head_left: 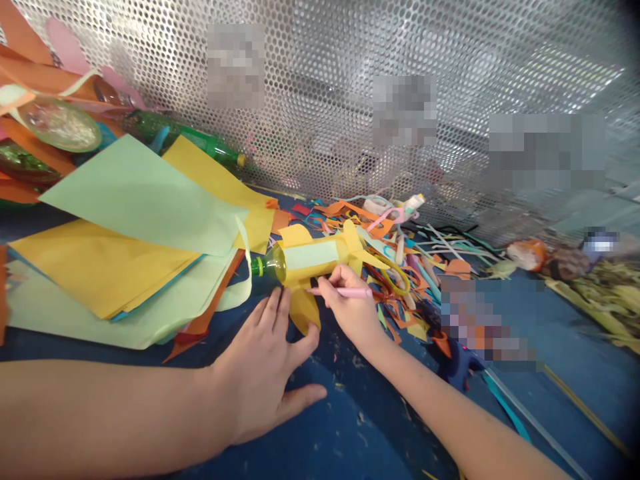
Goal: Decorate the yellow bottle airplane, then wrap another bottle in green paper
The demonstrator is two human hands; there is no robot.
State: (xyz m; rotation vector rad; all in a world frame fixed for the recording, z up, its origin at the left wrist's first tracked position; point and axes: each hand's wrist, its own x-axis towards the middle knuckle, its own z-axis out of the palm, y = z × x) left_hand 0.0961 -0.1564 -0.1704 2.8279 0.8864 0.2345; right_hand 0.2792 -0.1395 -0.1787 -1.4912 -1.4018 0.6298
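A plastic bottle (274, 264) with a green cap lies on its side, wrapped in yellow paper (320, 268). A pale green paper strip (311, 257) sits along its top, and yellow paper fins stick out from it. My left hand (267, 357) rests with fingers spread against the near yellow paper fin (304, 310). Between the fingers of my right hand (353, 313) is a pink pen (350, 292), its tip at the edge where that fin meets the wrapped bottle.
Pale green sheets (140, 193) and yellow sheets (100, 263) are stacked on the left. Behind them lie a green bottle (200, 141) and decorated bottles. Paper scraps (340, 210), yellow-handled scissors (400, 280) and a blue glue gun (457, 363) lie to the right. A perforated metal screen (320, 87) borders the back.
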